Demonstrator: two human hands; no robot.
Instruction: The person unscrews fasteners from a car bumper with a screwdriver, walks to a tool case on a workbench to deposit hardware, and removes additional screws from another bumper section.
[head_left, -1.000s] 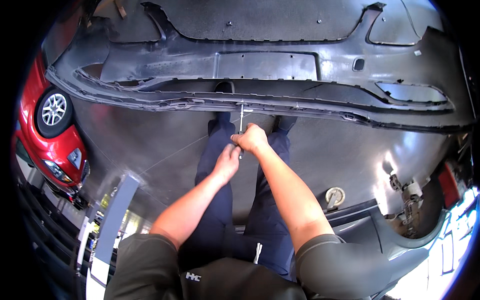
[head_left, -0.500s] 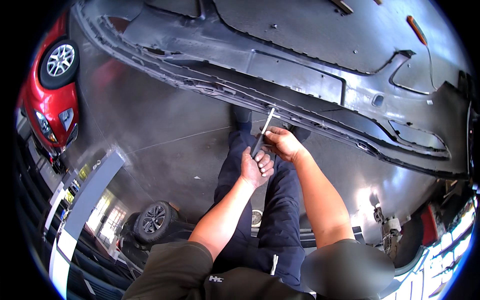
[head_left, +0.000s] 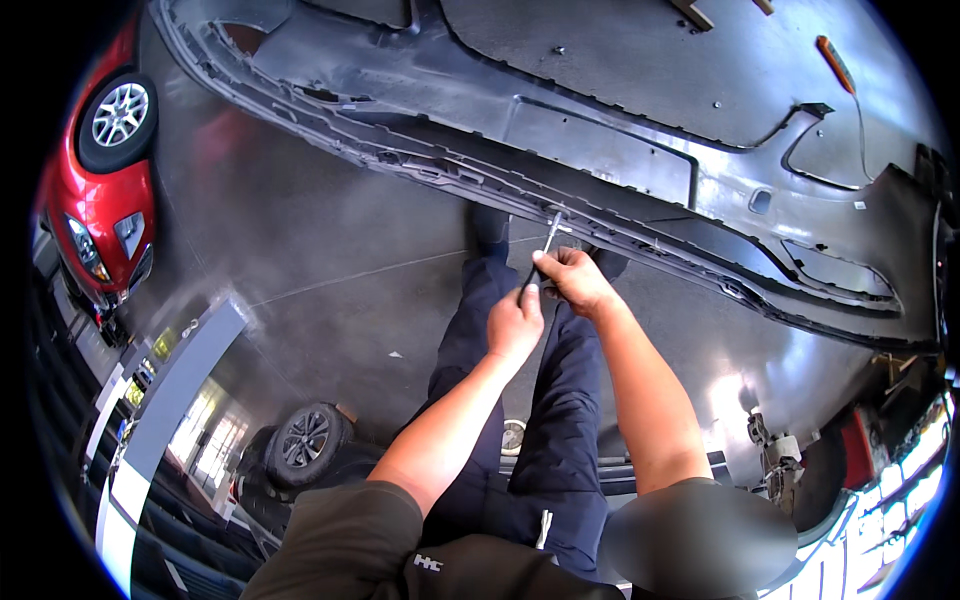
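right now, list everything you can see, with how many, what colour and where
hand tool: 1, silver shaft, dark handle, centre, in both hands
bumper cover: 1, dark grey, across the top
red car: 1, red, left edge
dark wheel: 1, black and grey, lower left
post: 1, grey and white, lower left
orange-handled item: 1, orange, upper right
brown pieces: 2, brown, top right
pale disc: 1, whitish, between the legs
floor scrap: 1, whitish, left of the legs
floor: 1, dark grey, throughout
trousers: 1 pair, navy, lower centre
left hand: 1, bare, on the handle
right hand: 1, bare, fingers near the shaft
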